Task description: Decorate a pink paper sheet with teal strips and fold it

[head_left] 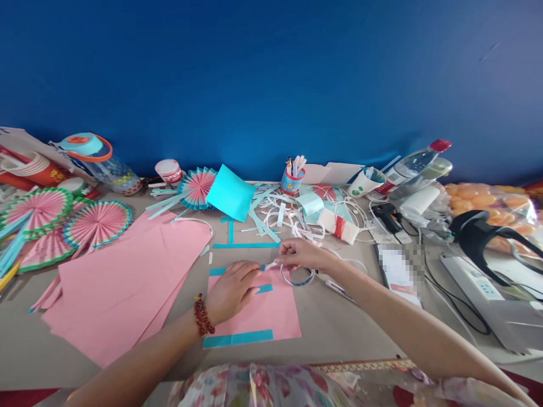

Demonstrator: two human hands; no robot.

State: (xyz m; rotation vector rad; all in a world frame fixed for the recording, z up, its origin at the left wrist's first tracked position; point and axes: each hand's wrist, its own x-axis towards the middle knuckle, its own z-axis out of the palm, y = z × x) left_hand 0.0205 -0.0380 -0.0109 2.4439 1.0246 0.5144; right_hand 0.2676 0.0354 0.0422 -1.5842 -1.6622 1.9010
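Observation:
A pink sheet of paper (280,314) lies in front of me. Blue strips run along its upper edge, across its middle and along its lower edge, the last one being a blue paper strip (240,339). My left hand (233,291) rests flat on the sheet, fingers stretched out over the upper blue strip. To its right, my right hand (299,254) is closed, pinching a narrow white strip (271,265) that looks like tape, at the sheet's upper edge. A thin ring (311,277), perhaps a tape roll, shows just under that hand; its hold is partly hidden.
Larger pink sheets (123,282) lie left, near pleated paper fans (98,224). Behind are a cyan sheet (231,192), paper scraps (265,212) and a pen cup (292,180). At right are a utility knife (339,289), a phone (399,271) and a plastic bottle (411,167).

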